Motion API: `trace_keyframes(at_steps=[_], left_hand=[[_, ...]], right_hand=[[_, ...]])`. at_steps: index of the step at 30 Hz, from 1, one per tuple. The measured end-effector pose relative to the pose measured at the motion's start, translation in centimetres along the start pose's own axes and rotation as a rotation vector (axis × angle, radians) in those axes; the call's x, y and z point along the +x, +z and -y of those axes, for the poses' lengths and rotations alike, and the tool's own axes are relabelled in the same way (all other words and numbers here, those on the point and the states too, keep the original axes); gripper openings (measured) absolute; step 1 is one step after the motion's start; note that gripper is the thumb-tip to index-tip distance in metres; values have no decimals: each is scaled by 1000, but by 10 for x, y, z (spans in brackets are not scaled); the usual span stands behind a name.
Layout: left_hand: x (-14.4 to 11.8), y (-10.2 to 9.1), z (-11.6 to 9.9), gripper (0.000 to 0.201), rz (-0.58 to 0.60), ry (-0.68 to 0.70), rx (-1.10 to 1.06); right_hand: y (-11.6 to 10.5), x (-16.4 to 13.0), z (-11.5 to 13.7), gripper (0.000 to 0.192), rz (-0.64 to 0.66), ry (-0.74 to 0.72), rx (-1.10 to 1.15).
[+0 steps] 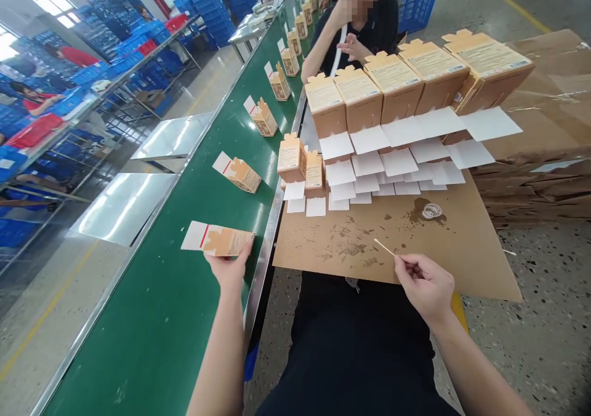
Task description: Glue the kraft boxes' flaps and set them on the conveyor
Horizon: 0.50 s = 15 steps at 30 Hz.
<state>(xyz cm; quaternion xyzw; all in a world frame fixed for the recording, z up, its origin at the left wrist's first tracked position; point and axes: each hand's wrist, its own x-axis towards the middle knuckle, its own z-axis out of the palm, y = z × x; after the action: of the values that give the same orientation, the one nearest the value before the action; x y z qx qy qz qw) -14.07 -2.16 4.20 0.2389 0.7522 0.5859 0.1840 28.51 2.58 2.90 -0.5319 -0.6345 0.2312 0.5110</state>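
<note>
Over the green conveyor belt [152, 317], my left hand [229, 268] is closed around a small orange and white carton [228, 242]. The carton's white flap with a red strip points left. My right hand [427, 284] pinches a thin cotton swab [384, 247] above the brown cardboard sheet [466, 237], its tip pointing up and left. Dark wet spots mark the cardboard. A small clear cup [431, 211] sits in a wet patch beyond my right hand.
Stacked cartons [397, 90] with white flaps hanging out stand at the back of the cardboard. More cartons [263, 119] line the belt into the distance. Across from me sits a co-worker [355, 28]. Large brown boxes [545, 127] stand at the right.
</note>
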Motion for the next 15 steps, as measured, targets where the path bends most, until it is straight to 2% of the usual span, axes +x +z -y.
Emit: trace_keyframes(at_steps=[2, 4, 6, 8, 9, 11, 13, 15], left_hand=[[24, -18, 2, 108, -79, -44, 55], [27, -27, 9, 105, -83, -69, 113], [11, -31, 17, 106, -188, 26, 180], [-15, -27, 22, 94, -346, 221, 200], [-27, -22, 21, 83, -372, 322, 179], [-39, -2, 9, 64, -272, 459, 89], [-28, 32, -18, 59, -85, 443, -11], [4, 75, -51, 59, 42, 309, -83]], right_hand=[[1, 7, 0, 33, 6, -6, 3], [-1, 12, 0, 34, 17, -6, -5], [-7, 14, -2, 34, -5, 6, -32], [-17, 12, -6, 32, -54, 34, -70], [-22, 11, -9, 30, -81, 47, -83], [-31, 9, -14, 27, -117, 62, -94], [-35, 11, -17, 28, -134, 63, -99], [-35, 15, -17, 29, -141, 45, -102]])
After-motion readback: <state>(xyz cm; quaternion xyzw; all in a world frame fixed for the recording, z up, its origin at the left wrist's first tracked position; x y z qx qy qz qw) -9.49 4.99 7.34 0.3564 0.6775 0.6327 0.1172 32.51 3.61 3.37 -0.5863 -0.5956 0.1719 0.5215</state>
